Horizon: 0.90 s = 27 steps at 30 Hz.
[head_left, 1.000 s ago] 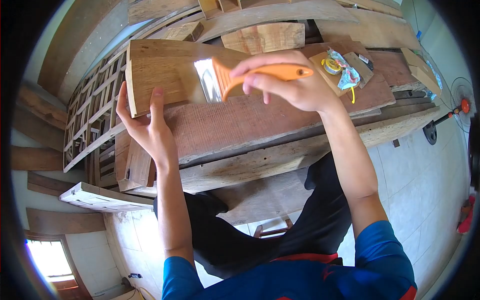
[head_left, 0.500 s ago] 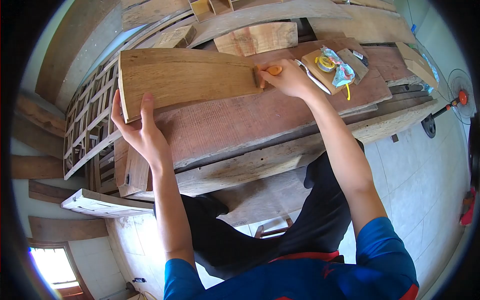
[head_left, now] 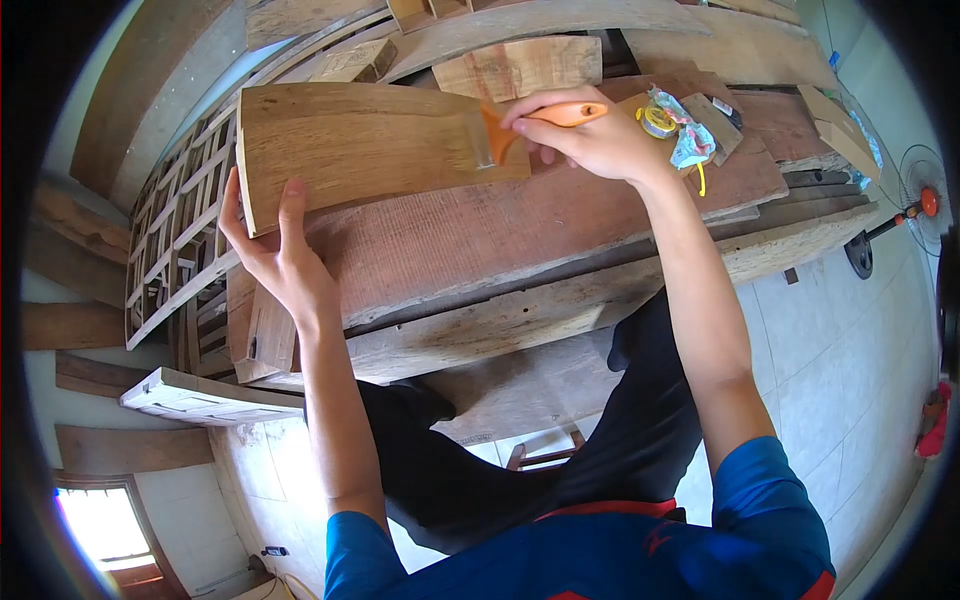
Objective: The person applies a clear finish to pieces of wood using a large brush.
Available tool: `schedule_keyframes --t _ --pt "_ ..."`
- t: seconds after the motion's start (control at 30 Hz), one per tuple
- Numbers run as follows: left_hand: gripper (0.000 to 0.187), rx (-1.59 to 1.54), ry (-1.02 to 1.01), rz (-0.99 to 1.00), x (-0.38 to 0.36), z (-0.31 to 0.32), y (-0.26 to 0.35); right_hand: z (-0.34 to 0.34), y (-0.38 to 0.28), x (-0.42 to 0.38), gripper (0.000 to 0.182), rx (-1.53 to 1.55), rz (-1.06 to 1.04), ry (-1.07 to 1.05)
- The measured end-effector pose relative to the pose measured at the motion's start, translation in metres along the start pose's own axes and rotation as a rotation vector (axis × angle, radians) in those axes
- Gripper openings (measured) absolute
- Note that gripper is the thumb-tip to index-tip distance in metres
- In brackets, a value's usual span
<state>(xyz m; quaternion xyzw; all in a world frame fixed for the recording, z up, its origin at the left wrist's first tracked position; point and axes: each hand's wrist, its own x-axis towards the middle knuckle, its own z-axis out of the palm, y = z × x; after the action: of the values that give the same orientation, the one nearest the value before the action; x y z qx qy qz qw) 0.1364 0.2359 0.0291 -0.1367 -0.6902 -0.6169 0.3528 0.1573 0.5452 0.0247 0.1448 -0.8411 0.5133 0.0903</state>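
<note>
A light-brown wooden board [head_left: 370,140] lies over the reddish plank, its near left corner in my left hand [head_left: 285,265]. The thumb of that hand rests on the board's face and the fingers wrap its left end. My right hand [head_left: 600,140] is closed around the orange handle of a paintbrush [head_left: 555,114]. The brush's pale bristles touch the board's face near its right end.
Right of the board sit a yellow tape roll [head_left: 657,122], a crumpled printed wrapper [head_left: 692,145] and a cardboard piece [head_left: 838,130]. A slatted wooden frame [head_left: 185,230] leans at left. A fan [head_left: 925,203] stands at far right.
The paintbrush has moved left from the board's right edge onto its face, and its handle now points right. My left hand keeps its hold; the view has shifted slightly.
</note>
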Motion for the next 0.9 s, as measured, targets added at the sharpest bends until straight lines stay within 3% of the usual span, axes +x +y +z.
schedule_keyframes --t 0.17,0.27,0.4,0.53,0.57,0.67,0.77,0.9 --pt "0.058 -0.001 0.032 -0.048 0.002 0.001 -0.003 -0.003 0.076 0.007 0.021 -0.057 0.198 0.109" --pt "0.057 -0.021 0.04 -0.017 0.003 0.003 -0.004 0.003 0.114 0.008 0.022 -0.288 0.213 0.051" --pt "0.062 -0.09 0.009 -0.035 -0.002 0.005 0.002 0.013 0.089 0.01 0.024 -0.363 0.089 0.007" --pt "0.061 -0.094 -0.005 0.022 -0.004 0.006 0.004 0.016 0.029 0.006 0.023 -0.035 0.077 -0.002" --pt "0.061 -0.09 -0.013 0.035 -0.004 0.006 0.003 0.019 0.029 0.007 0.026 -0.1 -0.026 0.021" --pt "0.059 -0.08 -0.012 0.047 -0.008 0.009 0.01 0.032 -0.018 -0.004 0.018 0.098 -0.187 0.062" --pt "0.059 -0.098 -0.026 0.062 -0.007 0.008 0.008 0.041 -0.039 -0.011 0.023 0.37 -0.353 0.022" --pt "0.06 -0.153 -0.08 0.11 -0.004 0.002 0.002 0.04 -0.053 -0.011 0.023 0.54 -0.474 0.066"
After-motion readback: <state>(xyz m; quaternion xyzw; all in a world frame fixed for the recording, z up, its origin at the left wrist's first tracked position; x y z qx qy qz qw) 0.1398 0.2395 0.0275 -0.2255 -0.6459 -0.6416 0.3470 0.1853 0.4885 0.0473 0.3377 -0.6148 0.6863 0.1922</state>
